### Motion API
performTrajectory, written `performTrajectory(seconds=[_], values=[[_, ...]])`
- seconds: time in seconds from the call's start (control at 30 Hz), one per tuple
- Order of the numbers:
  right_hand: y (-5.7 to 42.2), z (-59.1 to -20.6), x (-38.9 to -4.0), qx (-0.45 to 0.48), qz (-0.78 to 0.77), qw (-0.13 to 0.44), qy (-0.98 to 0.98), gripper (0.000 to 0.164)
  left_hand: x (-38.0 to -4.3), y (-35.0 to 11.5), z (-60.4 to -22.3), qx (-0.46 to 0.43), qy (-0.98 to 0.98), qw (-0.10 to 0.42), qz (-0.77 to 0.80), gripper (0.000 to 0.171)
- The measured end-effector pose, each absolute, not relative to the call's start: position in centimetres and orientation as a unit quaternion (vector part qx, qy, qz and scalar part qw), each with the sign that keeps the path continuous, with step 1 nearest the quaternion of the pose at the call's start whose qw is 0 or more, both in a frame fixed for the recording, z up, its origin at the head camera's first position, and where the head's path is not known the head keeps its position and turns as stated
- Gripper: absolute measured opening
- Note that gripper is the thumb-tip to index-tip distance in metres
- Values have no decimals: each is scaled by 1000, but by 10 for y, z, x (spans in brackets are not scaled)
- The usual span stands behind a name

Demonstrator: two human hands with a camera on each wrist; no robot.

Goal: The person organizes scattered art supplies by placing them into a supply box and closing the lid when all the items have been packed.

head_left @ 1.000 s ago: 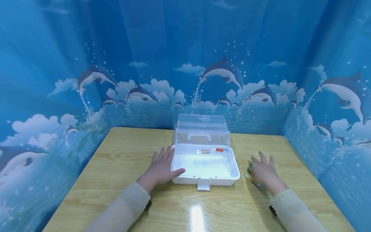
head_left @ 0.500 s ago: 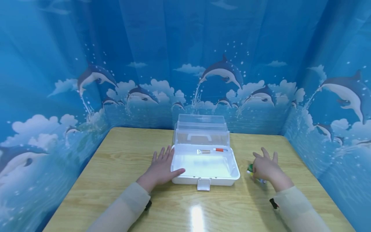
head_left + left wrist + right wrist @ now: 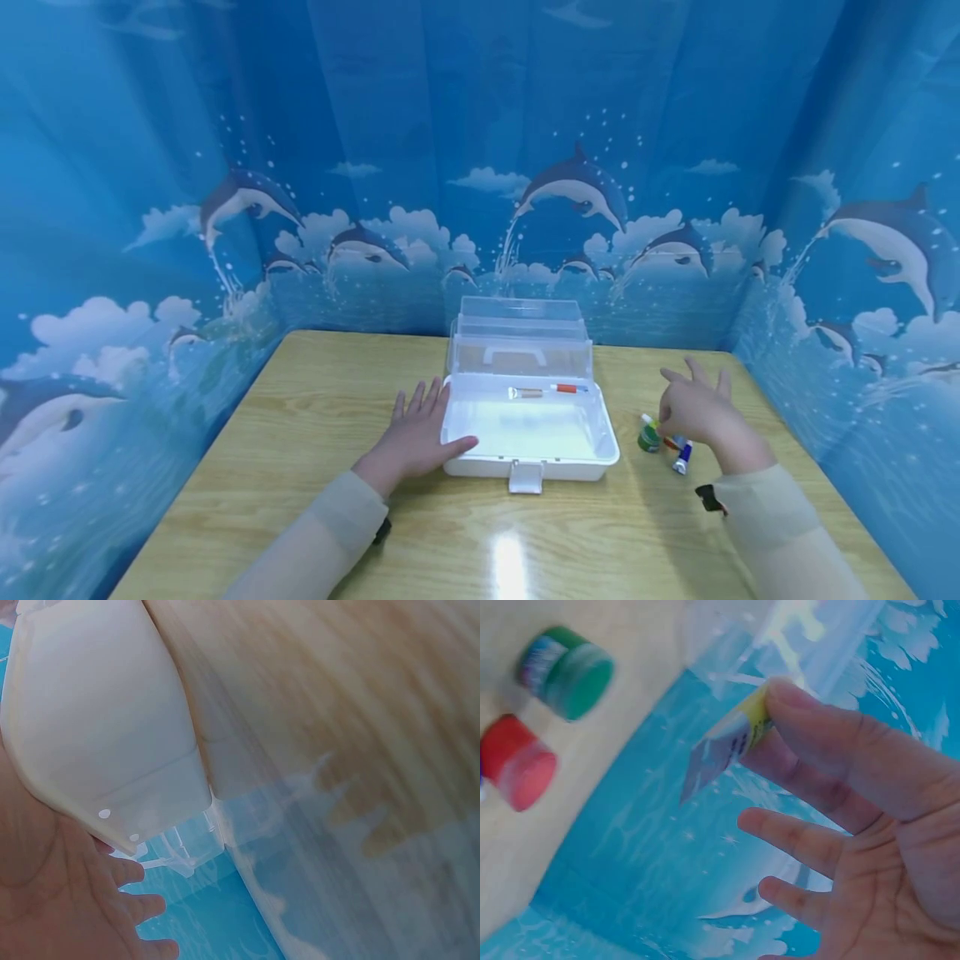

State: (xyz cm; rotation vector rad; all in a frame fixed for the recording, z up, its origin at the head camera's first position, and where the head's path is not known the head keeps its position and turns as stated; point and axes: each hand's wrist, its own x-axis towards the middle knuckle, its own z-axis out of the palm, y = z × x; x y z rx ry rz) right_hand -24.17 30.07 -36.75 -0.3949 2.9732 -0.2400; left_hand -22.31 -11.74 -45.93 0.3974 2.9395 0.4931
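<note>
My left hand (image 3: 415,432) rests with spread fingers on the left rim of an open white plastic box (image 3: 480,468); the left wrist view shows that palm (image 3: 52,885) against the box wall. Over to the right, my right hand (image 3: 703,410) pinches a small yellow paint tube (image 3: 739,735) between thumb and index finger, its flat end sticking out. The other fingers are spread. Below it on the table are a green paint jar (image 3: 568,673), a red paint jar (image 3: 521,761) and a blue paint tube (image 3: 683,458).
Inside the box, a brown tube (image 3: 527,393) and an orange tube (image 3: 568,388) lie along the back. The clear lid (image 3: 525,354) leans back behind the box. A wooden table (image 3: 322,375) stands against blue dolphin-print curtains (image 3: 420,100).
My right hand has lifted up and to the right with the yellow paint tube, uncovering the green jar and blue tube beneath. My left hand stays in place.
</note>
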Motion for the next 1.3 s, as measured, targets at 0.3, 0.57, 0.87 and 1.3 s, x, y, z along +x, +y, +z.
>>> performTrajectory(seconds=[0.3,0.57,0.87,1.3], values=[[293,-340,-247,-131,-86,45,987,13,-225,-117,-460,131,976,66,159,109],[274,-323,-254,-124,-91,40,987,11,-224,-118,-459,131,976,65,159,110],[254,-310,-262,-128,-114,1,985,9,-223,-117,-458,132,976,67,159,109],[230,-307,-275,-137,-137,-52,980,9,-221,-117,-457,139,974,63,165,108]])
